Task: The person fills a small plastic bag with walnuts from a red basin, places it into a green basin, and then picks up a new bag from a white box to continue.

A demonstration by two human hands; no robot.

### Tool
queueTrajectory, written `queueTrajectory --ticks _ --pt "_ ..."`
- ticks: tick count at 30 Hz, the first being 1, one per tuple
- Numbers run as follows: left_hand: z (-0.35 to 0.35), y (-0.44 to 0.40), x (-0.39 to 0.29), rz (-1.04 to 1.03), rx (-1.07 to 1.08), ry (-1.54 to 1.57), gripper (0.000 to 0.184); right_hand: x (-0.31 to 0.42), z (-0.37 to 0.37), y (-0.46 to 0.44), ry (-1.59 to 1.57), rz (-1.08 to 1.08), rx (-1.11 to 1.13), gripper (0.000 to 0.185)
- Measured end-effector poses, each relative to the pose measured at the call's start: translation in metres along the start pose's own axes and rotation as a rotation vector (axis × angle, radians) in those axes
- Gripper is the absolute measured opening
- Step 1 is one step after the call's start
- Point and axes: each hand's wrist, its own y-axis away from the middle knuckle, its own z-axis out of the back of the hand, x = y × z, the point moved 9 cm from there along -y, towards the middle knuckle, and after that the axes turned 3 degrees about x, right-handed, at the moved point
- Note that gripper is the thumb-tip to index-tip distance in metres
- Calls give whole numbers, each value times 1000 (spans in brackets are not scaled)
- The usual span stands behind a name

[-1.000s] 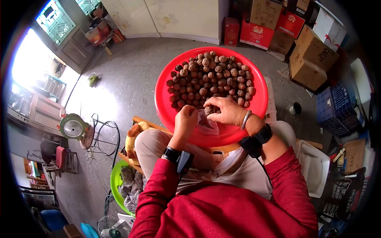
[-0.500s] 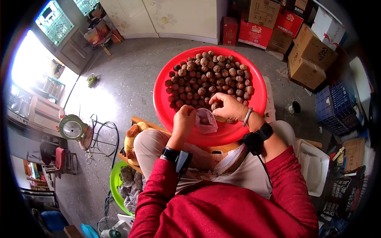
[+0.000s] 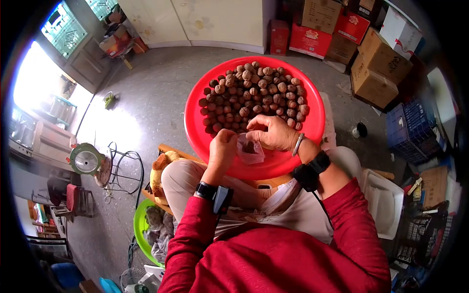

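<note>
The floor (image 3: 161, 83) is grey and spreads under everything. At its far side stands a pale cupboard (image 3: 215, 22), and to the right of it the cardboard boxes (image 3: 373, 80) are piled on one another. A person in a red top (image 3: 278, 259) and light trousers sits with the legs folded. Just in front of the knees is a wide red basin (image 3: 283, 168). In the far part of this basin lies a big heap of walnuts (image 3: 254, 95), while the near part shows bare plastic. To the right, well apart from the basin, is a blue crate (image 3: 410, 129); nearer to the person is a white tray (image 3: 381, 210). At the left side, a green tub (image 3: 140, 228) holds some grey bags.

Both hands are over the near half of the basin. The left hand (image 3: 221, 151) is closed, with thumb and fingers pinching the edge of a clear bag (image 3: 251, 154). The right hand (image 3: 277, 134) has its fingers curved at the other side of the bag's mouth; I cannot tell if it grips something. The bag is between the hands, near the walnuts. On the right wrist is a thin bracelet (image 3: 297, 145).
</note>
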Motion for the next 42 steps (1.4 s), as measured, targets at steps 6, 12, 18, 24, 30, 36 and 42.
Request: queueTrajectory --ticks 6,12,18,24,30,36,42 --pt "1 1 -1 38 8 27 15 -43 33 -4 370 -124 -140 26" --pt "2 2 -4 -4 -2 -13 17 -122 7 2 878 -519 353 32" --pt "3 4 -11 -22 5 -48 17 -149 -12 7 996 -548 622 43" --pt "2 4 -10 -37 7 -2 15 -136 -19 11 1077 -498 690 47" --pt "1 4 -11 -25 10 10 15 -186 -24 16 961 -649 817 46" --pt "1 3 -9 -21 7 -12 16 -167 -21 21 995 -649 765 45" --pt "-1 1 -1 7 19 25 15 -121 -1 -3 777 -434 335 36"
